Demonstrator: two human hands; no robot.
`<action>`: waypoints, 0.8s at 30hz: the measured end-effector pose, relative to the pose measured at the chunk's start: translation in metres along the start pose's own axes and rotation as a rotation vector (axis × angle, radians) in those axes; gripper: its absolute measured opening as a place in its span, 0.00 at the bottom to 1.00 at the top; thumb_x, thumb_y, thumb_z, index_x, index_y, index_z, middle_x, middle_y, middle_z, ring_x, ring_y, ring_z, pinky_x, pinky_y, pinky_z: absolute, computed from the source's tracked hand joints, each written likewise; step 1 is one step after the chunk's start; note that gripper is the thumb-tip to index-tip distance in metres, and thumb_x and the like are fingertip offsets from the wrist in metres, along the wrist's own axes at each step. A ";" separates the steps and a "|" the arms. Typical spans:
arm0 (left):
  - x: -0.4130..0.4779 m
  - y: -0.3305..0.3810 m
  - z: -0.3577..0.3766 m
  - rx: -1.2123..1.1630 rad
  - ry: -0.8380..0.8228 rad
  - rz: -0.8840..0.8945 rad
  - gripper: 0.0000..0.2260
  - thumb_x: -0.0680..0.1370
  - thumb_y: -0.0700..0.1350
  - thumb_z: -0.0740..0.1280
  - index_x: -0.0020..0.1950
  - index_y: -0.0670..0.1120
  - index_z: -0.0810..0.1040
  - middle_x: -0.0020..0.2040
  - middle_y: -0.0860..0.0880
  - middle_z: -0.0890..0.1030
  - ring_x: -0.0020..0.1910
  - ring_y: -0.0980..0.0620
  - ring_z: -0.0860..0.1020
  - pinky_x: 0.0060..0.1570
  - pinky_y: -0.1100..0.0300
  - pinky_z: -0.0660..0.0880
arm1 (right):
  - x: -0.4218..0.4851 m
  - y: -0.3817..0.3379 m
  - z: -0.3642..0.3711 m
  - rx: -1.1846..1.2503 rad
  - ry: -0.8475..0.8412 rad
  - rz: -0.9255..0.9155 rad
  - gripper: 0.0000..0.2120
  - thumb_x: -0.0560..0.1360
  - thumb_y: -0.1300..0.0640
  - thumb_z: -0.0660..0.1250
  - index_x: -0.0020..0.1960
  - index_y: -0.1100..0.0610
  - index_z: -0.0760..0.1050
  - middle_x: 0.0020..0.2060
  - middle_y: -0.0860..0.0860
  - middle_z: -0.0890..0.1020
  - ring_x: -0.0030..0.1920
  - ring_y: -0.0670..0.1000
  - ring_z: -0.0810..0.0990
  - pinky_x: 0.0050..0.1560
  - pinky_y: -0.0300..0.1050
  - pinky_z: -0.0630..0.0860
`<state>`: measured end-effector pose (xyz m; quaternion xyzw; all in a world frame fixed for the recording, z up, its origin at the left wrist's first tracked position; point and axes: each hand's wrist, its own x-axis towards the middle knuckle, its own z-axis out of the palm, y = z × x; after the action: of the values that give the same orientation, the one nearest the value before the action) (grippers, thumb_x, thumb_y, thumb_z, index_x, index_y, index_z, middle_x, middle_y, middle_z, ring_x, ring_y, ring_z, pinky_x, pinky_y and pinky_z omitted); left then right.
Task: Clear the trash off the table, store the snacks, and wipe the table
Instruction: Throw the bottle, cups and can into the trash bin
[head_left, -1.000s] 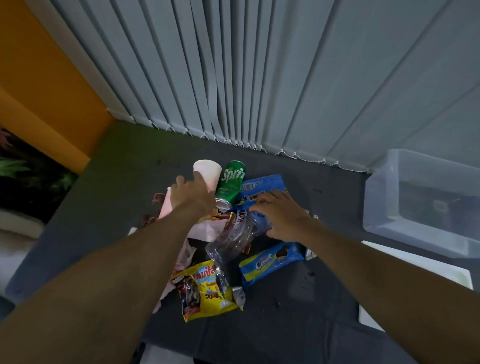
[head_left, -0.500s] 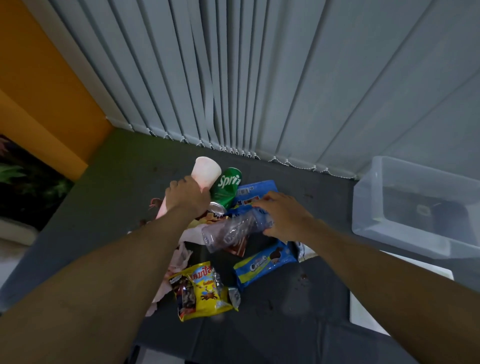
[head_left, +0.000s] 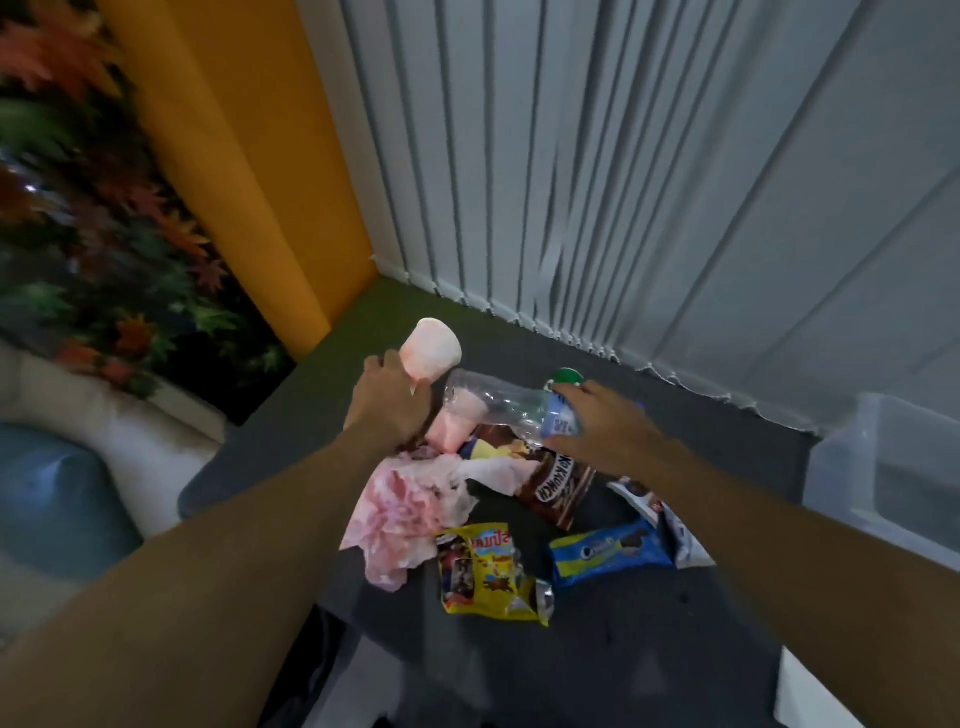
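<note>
My left hand (head_left: 390, 404) grips a pale pink paper cup (head_left: 432, 347), lifted and tilted above the dark grey table (head_left: 649, 634). My right hand (head_left: 602, 426) grips an empty clear plastic bottle (head_left: 498, 405) by its blue-labelled end, held level over the pile. Behind that hand only the top of the green can (head_left: 566, 375) shows. Below lie crumpled pink-white tissue (head_left: 410, 504), a brown snack pack (head_left: 556, 483), a yellow snack bag (head_left: 488, 571) and a blue cookie pack (head_left: 608, 551).
A clear plastic bin (head_left: 883, 467) stands on the table at the right edge. Grey vertical blinds (head_left: 623, 182) close the far side, an orange wall (head_left: 244, 171) the left. A plant bed (head_left: 104, 260) and a blue seat (head_left: 52, 509) lie left of the table.
Both hands have risen from the pile, the left with the cup, the right with the bottle. The view has swung to the left, showing the plants and orange wall.
</note>
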<state>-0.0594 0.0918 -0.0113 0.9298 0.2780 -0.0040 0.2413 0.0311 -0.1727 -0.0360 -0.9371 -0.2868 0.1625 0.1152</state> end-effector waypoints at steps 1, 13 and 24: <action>-0.004 -0.010 -0.007 -0.009 0.008 -0.013 0.24 0.80 0.51 0.63 0.72 0.41 0.65 0.65 0.38 0.71 0.61 0.37 0.74 0.59 0.44 0.73 | 0.004 -0.011 0.001 0.002 -0.010 -0.006 0.37 0.72 0.36 0.68 0.76 0.47 0.60 0.67 0.52 0.71 0.66 0.57 0.72 0.62 0.52 0.72; -0.062 -0.185 -0.089 -0.075 0.108 -0.272 0.24 0.79 0.50 0.65 0.72 0.44 0.64 0.64 0.38 0.71 0.59 0.33 0.75 0.56 0.43 0.74 | 0.045 -0.202 0.041 0.072 -0.069 -0.069 0.35 0.71 0.31 0.64 0.73 0.43 0.62 0.59 0.54 0.74 0.56 0.58 0.77 0.54 0.51 0.75; -0.119 -0.345 -0.114 -0.151 0.095 -0.538 0.22 0.77 0.49 0.66 0.65 0.38 0.67 0.60 0.34 0.72 0.58 0.31 0.74 0.56 0.45 0.71 | 0.054 -0.373 0.130 0.120 -0.245 -0.192 0.35 0.73 0.41 0.67 0.76 0.44 0.59 0.63 0.54 0.73 0.61 0.59 0.74 0.58 0.50 0.73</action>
<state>-0.3531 0.3337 -0.0477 0.8011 0.5253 -0.0039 0.2869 -0.1613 0.1763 -0.0527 -0.8701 -0.3766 0.2805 0.1500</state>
